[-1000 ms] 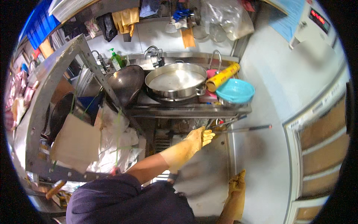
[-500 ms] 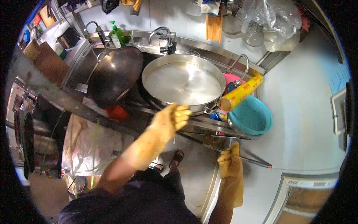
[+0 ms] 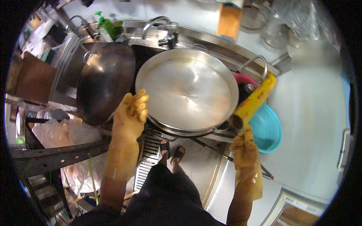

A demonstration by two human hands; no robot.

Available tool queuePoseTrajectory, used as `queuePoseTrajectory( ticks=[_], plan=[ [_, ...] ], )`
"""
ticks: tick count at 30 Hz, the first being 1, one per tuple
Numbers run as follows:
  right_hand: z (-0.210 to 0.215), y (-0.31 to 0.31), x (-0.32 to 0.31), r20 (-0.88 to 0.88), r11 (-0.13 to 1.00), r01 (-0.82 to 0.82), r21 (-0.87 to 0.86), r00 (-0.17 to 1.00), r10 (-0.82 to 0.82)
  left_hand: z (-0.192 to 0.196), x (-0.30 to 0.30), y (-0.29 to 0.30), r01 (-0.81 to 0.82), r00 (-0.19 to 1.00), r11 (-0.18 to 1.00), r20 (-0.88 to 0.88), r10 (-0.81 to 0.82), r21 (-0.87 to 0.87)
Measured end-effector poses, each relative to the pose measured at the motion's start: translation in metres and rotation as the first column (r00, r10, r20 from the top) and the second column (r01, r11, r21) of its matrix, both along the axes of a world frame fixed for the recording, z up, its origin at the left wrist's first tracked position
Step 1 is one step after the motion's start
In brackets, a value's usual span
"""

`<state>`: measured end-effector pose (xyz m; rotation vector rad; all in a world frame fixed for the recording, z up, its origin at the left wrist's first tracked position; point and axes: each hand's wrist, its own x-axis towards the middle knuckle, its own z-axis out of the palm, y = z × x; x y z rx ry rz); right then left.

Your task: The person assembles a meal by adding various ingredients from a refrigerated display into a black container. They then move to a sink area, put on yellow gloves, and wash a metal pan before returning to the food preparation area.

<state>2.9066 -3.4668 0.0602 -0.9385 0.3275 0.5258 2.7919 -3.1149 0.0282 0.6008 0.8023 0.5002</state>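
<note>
Both my hands wear long yellow rubber gloves. My left hand [image 3: 132, 109] is raised beside the left front rim of a wide, shallow metal pan [image 3: 184, 130]. Its fingers are loosely curled with a gap at the thumb, and nothing shows in them; whether they touch the rim I cannot tell. The pan rests over the sink with cloudy liquid in it. In front of its right loop handle, my right hand [image 3: 243, 141] is closed with the fingers bent in, and I see nothing in it. A yellow printed tube [image 3: 254, 101] lies just beyond that hand.
A dark wok [image 3: 106, 83] leans in the left basin, with a green pump bottle [image 3: 105, 28] behind it. Taps [image 3: 160, 28] line the back. At the right are a turquoise basin [image 3: 266, 130] and a pink item [image 3: 244, 78]. Plastic bags [image 3: 81, 150] lie at lower left.
My left hand has moved left, away from the pan's front edge to its left side. My right hand has risen toward the yellow tube. The view has shifted closer over the pan.
</note>
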Motion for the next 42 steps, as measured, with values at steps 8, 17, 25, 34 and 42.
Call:
queuePoseTrajectory(
  ticks=[8, 17, 25, 34, 42],
  plan=[
    [0.002, 0.018, 0.018, 0.113, 0.983, -0.161, 0.093, 0.982, 0.15, 0.043, 0.016, -0.012, 0.098, 0.992, 0.963, 0.098, -0.076, -0.25],
    [0.036, 0.083, 0.069, 0.059, 0.892, -0.39, -0.227, 0.909, 0.412, 0.072, 0.01, -0.003, -0.047, 0.992, 0.978, 0.102, 0.069, -0.202],
    [0.03, 0.149, 0.121, 0.07, 0.843, -0.53, 0.093, 0.848, 0.525, 0.112, 0.023, 0.043, -0.288, 0.95, 0.957, 0.113, 0.29, -0.039],
    [0.037, 0.172, 0.145, 0.112, 0.835, -0.524, -0.168, 0.831, 0.545, 0.126, 0.004, 0.098, -0.294, 0.941, 0.955, 0.18, 0.285, 0.025],
    [0.071, 0.187, 0.132, 0.174, 0.786, -0.613, -0.081, 0.768, 0.617, 0.12, -0.023, 0.147, -0.193, 0.954, 0.369, 0.085, 0.288, 0.909]
  ],
)
